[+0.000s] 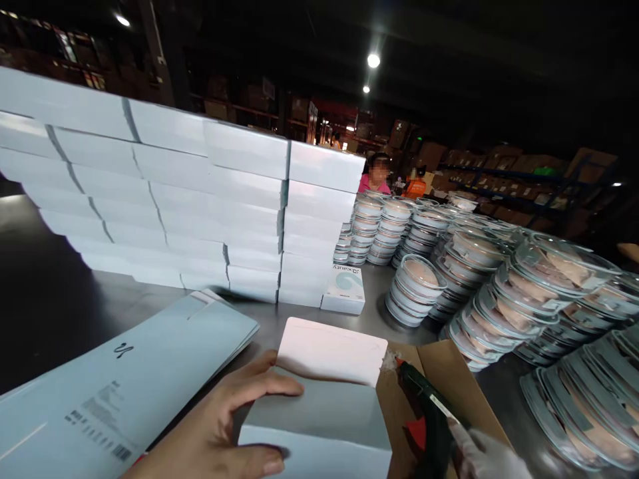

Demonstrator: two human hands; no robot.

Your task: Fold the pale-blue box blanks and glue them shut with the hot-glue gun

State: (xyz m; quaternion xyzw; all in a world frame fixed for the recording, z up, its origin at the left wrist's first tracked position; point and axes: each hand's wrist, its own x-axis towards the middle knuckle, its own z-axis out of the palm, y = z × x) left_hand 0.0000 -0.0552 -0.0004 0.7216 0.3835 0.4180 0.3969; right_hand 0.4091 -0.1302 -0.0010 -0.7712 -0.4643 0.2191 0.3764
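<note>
My left hand (234,419) is closed around the left side of a pale blue carton (319,412), thumb on its front and fingers over its top. The carton's white-lined end flap (332,349) stands raised at the far end. To its right is a dark glue gun (429,406) with a red trigger and tip, over a brown cardboard piece (474,399). My right hand (489,456), in a white glove and blurred, grips the gun's rear. Its nozzle points at the flap's right edge, beside a whitish clump. Flat blue printed cartons (150,366) lie stacked at left.
A tall wall of white boxes (180,193) stands behind on the grey table (374,332). One small printed box (344,289) lies at its foot. Stacks of round clear-lidded containers (519,293) fill the right side. Across the table is a person in pink (374,181).
</note>
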